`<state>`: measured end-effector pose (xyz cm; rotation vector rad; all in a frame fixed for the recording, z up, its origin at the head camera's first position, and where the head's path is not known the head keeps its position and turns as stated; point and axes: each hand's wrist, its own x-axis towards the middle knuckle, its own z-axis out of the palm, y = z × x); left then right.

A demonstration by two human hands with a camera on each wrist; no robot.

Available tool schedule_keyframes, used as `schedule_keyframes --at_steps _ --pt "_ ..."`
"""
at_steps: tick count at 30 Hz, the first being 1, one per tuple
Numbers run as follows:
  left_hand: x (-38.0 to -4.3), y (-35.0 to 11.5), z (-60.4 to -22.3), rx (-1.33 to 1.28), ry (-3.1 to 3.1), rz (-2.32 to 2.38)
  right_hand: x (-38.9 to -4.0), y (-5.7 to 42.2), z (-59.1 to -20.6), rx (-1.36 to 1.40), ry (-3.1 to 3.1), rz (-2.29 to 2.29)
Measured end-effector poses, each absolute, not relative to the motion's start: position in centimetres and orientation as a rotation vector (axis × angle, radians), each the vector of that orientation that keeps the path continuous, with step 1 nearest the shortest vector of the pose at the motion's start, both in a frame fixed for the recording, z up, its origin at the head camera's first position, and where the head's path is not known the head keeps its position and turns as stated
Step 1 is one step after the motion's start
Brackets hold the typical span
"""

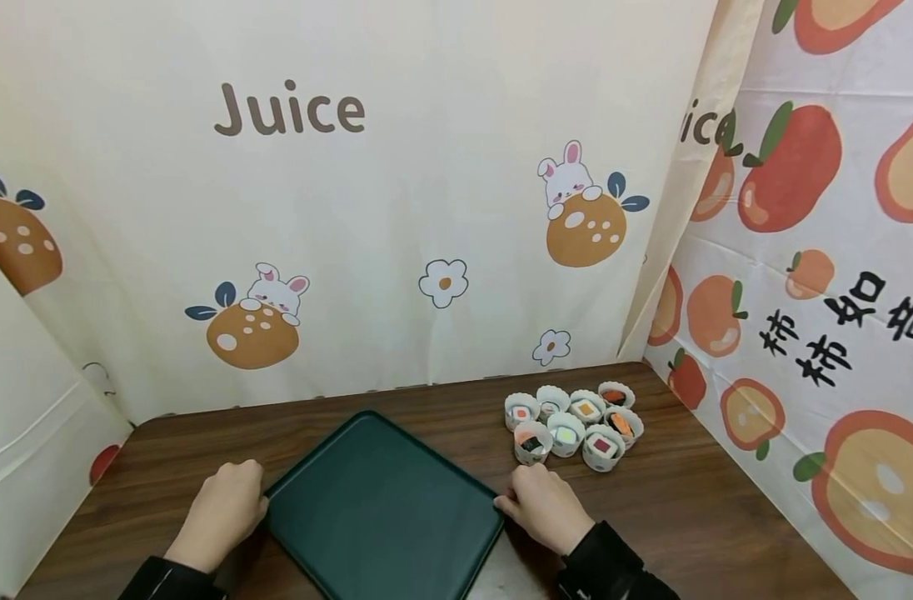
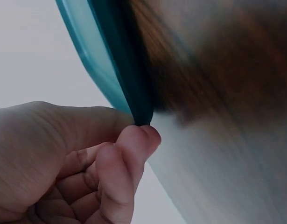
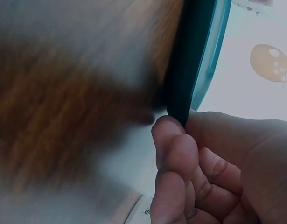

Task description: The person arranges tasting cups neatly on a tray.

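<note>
A dark green rectangular tray (image 1: 381, 508) lies turned at an angle over the wooden table, its near part cut off by the frame's bottom edge. My left hand (image 1: 227, 504) pinches its left corner; in the left wrist view, thumb and curled fingers (image 2: 129, 144) meet on the tray's rim (image 2: 129, 74). At the opposite corner my right hand (image 1: 546, 504) pinches the tray between thumb and fingers (image 3: 180, 151), as the right wrist view shows at the rim (image 3: 190, 60). The tray's inside is bare.
Several small white cups (image 1: 565, 433) holding sushi-like pieces stand grouped at the back right, just beyond my right hand. The brown wooden table (image 1: 711, 500) ends at a printed curtain (image 1: 366, 208) behind, with another fruit-patterned cloth (image 1: 801, 333) along the right side.
</note>
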<state>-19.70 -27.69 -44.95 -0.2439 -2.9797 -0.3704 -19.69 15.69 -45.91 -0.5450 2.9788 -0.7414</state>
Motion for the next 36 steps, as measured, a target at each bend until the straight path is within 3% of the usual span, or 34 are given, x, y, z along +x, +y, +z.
schedule_keyframes --at_steps 10,17,23,30,36 --pt "-17.7 -27.5 -44.8 -0.108 -3.101 -0.543 -21.6 16.5 -47.8 -0.613 3.085 -0.69" --pt "-16.7 -27.2 -45.0 -0.046 -3.18 -0.526 -21.3 16.3 -46.3 -0.616 3.14 -0.665" --pt "-15.5 -26.9 -45.1 0.086 -3.244 -0.537 -22.1 17.3 -48.4 -0.699 3.206 -0.668" --pt "-16.4 -26.9 -44.4 0.095 -3.218 -0.525 -18.8 16.9 -45.6 -0.462 3.019 -0.763" --pt "-17.9 -26.6 -44.3 -0.029 -3.196 -0.552 -16.4 17.4 -45.8 -0.537 2.831 -0.832"
